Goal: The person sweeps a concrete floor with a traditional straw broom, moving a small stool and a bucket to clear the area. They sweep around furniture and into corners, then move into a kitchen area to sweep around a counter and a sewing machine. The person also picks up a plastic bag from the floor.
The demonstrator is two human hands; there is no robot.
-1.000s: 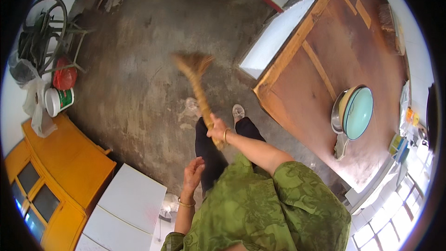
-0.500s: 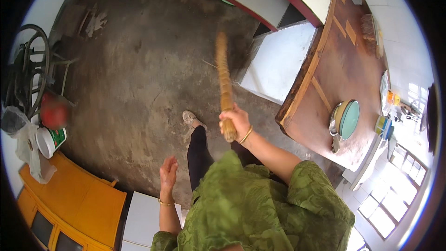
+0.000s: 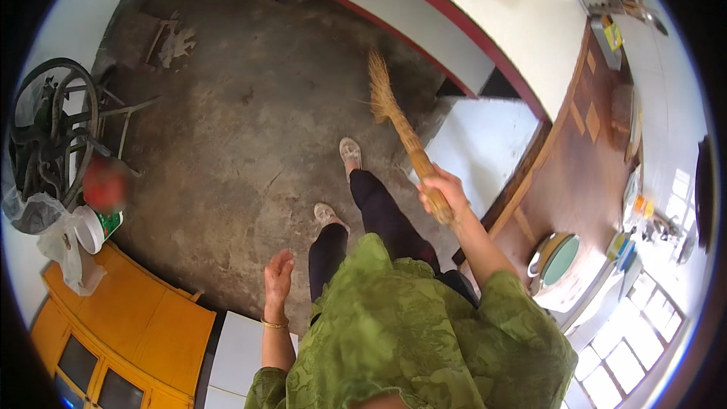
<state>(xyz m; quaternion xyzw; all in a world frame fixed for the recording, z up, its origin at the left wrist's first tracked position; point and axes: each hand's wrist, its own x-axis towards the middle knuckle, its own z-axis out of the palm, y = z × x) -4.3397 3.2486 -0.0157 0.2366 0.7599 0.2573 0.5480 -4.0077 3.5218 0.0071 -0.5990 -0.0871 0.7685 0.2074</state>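
Observation:
My right hand (image 3: 448, 191) is wrapped round the handle of a short straw broom (image 3: 407, 135). The broom slants away from me and to the left, its frayed bristle end over the concrete floor (image 3: 219, 151). Whether the bristles touch the floor I cannot tell. At my left side, my left hand (image 3: 279, 276) hangs with nothing in it, fingers stretched out and slightly bent. Both my feet stand on the floor between the hands.
A brown wooden counter (image 3: 564, 159) with stacked bowls (image 3: 559, 261) runs along the right. A white panel (image 3: 481, 140) stands beside it. To the left are a dark metal frame with wheels (image 3: 57, 129), a white bucket (image 3: 89, 229) and a yellow cabinet (image 3: 144, 310).
My right hand and the broom have moved to the right, and the broom now leans more to the left. A second foot has come into view ahead. My left hand stays much the same.

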